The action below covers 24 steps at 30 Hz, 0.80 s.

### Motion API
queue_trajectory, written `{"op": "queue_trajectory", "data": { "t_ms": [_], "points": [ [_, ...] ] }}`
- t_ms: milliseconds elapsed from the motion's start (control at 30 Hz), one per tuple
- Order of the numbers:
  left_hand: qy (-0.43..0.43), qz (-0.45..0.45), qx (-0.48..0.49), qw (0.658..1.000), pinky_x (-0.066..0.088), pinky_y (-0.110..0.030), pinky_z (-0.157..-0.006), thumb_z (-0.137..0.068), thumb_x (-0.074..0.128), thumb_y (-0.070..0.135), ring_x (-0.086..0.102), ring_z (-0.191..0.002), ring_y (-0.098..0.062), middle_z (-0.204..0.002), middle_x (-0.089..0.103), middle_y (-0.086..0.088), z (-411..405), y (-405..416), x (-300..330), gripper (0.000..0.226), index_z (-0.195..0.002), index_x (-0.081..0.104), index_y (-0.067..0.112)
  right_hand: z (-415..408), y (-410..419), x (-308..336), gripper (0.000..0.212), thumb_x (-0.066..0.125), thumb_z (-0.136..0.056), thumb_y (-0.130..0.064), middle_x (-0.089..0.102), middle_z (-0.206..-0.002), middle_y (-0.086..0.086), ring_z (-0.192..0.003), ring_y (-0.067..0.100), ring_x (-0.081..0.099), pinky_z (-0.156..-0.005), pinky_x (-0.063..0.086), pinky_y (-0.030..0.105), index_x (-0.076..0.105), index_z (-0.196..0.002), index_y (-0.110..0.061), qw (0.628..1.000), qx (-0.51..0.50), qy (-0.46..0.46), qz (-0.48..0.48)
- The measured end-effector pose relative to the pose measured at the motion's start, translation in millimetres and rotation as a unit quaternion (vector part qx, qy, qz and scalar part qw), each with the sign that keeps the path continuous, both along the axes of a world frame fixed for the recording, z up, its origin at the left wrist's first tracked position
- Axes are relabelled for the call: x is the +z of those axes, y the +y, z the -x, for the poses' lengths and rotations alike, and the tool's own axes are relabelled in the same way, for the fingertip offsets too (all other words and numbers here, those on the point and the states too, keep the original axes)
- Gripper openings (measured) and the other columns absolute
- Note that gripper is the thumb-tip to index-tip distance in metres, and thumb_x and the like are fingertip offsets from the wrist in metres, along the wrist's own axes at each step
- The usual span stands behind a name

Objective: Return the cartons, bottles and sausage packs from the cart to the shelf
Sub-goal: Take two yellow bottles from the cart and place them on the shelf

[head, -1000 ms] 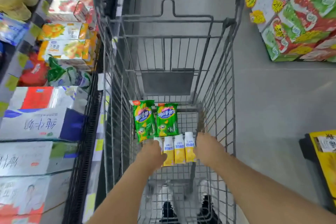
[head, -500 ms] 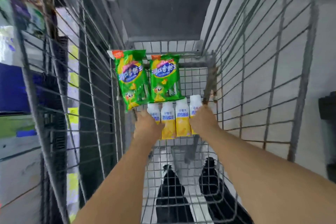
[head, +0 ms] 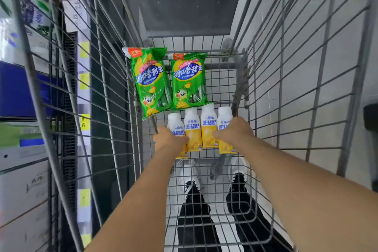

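Several white-and-yellow bottles (head: pixel 192 129) lie side by side on the floor of the wire cart (head: pixel 302 92). My left hand (head: pixel 169 139) grips the leftmost bottle (head: pixel 176 124). My right hand (head: pixel 235 131) grips the rightmost bottle (head: pixel 224 115). Two green sausage packs (head: pixel 150 83) (head: pixel 189 82) lie just beyond the bottles, the left one leaning on the cart's side wall.
The shelf (head: pixel 22 92) with cartons and yellow price tags runs along the left of the cart. A grey fold-down flap (head: pixel 188 4) sits at the cart's far end. My shoes (head: pixel 196 200) show through the cart floor. Grey tiled floor lies to the right.
The view has dropped deeper into the cart. Both hands have closed around the outer bottles of the row.
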<state>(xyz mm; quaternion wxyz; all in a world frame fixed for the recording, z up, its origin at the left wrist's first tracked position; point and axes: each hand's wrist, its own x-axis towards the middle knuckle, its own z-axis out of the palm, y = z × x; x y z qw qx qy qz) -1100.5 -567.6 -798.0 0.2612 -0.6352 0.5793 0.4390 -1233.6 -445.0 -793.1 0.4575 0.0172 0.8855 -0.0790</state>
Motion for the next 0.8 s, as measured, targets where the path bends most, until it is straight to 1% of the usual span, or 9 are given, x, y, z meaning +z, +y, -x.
{"op": "queue_trajectory", "data": {
  "t_ms": [100, 200, 267, 367, 467, 533, 633, 700, 800],
  "points": [
    [0.019, 0.003, 0.009, 1.0, 0.046, -0.029, -0.053, -0.076, 0.083, 0.022, 0.059, -0.082, -0.024, -0.113, 0.06, -0.012, -7.1, 4.0, 16.8, 0.059, -0.114, 0.039, 0.009, -4.7, -1.3, 16.8, 0.064, 0.085, -0.059, -0.037, 0.058, -0.092, 0.002, -0.083, 0.022, 0.059, -0.053, 0.04, 0.023, 0.06, -0.11, -0.008, 0.999, 0.033, 0.006, -0.01],
    [0.047, -0.001, 0.022, 0.999, 0.055, -0.035, -0.065, -0.074, 0.085, 0.027, 0.061, -0.074, -0.019, -0.092, 0.059, -0.003, -15.0, 7.2, 50.8, 0.058, -0.107, 0.041, 0.012, -8.9, -8.1, 53.4, 0.072, 0.086, -0.057, -0.04, 0.062, -0.105, 0.007, -0.095, 0.026, 0.064, -0.065, 0.045, 0.028, 0.058, -0.113, -0.006, 0.998, 0.068, 0.009, -0.002],
    [0.078, 0.004, 0.026, 0.997, 0.056, -0.035, -0.068, -0.075, 0.083, 0.027, 0.06, -0.07, -0.017, -0.083, 0.056, 0.0, -17.8, 6.4, 83.3, 0.051, -0.102, 0.042, 0.013, -8.1, -13.0, 89.5, 0.071, 0.087, -0.054, -0.041, 0.064, -0.1, 0.009, -0.09, 0.027, 0.065, -0.065, 0.045, 0.028, 0.062, -0.11, -0.006, 0.996, 0.082, 0.016, 0.018],
    [0.126, 0.044, 0.012, 0.991, 0.051, -0.029, -0.062, -0.075, 0.081, 0.028, 0.06, -0.072, -0.018, -0.085, 0.059, 0.0, -20.1, -2.3, 145.7, 0.041, -0.097, 0.049, 0.014, 0.5, -27.3, 156.2, 0.071, 0.087, -0.053, -0.043, 0.065, -0.096, 0.011, -0.087, 0.026, 0.064, -0.062, 0.043, 0.026, 0.064, -0.107, -0.004, 0.992, 0.108, 0.033, 0.05],
    [0.173, 0.098, 0.031, 0.98, 0.05, -0.031, -0.068, -0.069, 0.084, 0.032, 0.066, -0.087, -0.023, -0.1, 0.068, -0.004, -23.6, -18.7, 217.7, 0.055, -0.111, 0.055, 0.012, 7.1, -46.5, 234.0, 0.065, 0.087, -0.054, -0.043, 0.06, -0.089, 0.01, -0.08, 0.025, 0.056, -0.055, 0.039, 0.025, 0.06, -0.099, -0.004, 0.986, 0.123, 0.065, 0.093],
    [0.193, 0.127, 0.043, 0.972, 0.048, -0.03, -0.068, -0.068, 0.084, 0.031, 0.065, -0.086, -0.021, -0.097, 0.068, -0.001, -28.7, -29.7, 267.8, 0.049, -0.106, 0.057, 0.014, 5.8, -58.1, 287.8, 0.065, 0.087, -0.058, -0.041, 0.061, -0.096, 0.009, -0.083, 0.025, 0.056, -0.064, 0.041, 0.025, 0.059, -0.104, -0.005, 0.977, 0.147, 0.092, 0.127],
    [0.236, 0.193, 0.069, 0.95, 0.057, -0.036, -0.077, -0.058, 0.083, 0.037, 0.069, -0.082, -0.019, -0.088, 0.072, 0.003, -41.2, -40.4, 335.7, 0.046, -0.094, 0.062, 0.016, -4.8, -70.9, 361.2, 0.077, 0.085, -0.057, -0.044, 0.059, -0.103, 0.01, -0.098, 0.029, 0.062, -0.07, 0.041, 0.026, 0.053, -0.115, -0.004, 0.955, 0.206, 0.127, 0.169],
    [0.252, 0.236, 0.086, 0.935, 0.056, -0.035, -0.082, -0.062, 0.086, 0.033, 0.068, -0.083, -0.018, -0.088, 0.07, 0.004, -52.8, -41.8, 381.1, 0.043, -0.091, 0.058, 0.017, -13.4, -75.1, 406.0, 0.072, 0.085, -0.059, -0.041, 0.06, -0.102, 0.009, -0.092, 0.028, 0.06, -0.066, 0.042, 0.028, 0.049, -0.111, -0.006, 0.939, 0.237, 0.133, 0.21],
    [0.262, 0.29, 0.111, 0.914, 0.056, -0.036, -0.083, -0.068, 0.087, 0.028, 0.069, -0.087, -0.019, -0.094, 0.073, 0.0, -75.7, -36.0, 438.8, 0.041, -0.098, 0.063, 0.014, -27.3, -73.7, 464.9, 0.065, 0.084, -0.06, -0.04, 0.061, -0.096, 0.006, -0.083, 0.023, 0.06, -0.057, 0.041, 0.028, 0.049, -0.106, -0.009, 0.91, 0.284, 0.138, 0.268]
  ]
}}
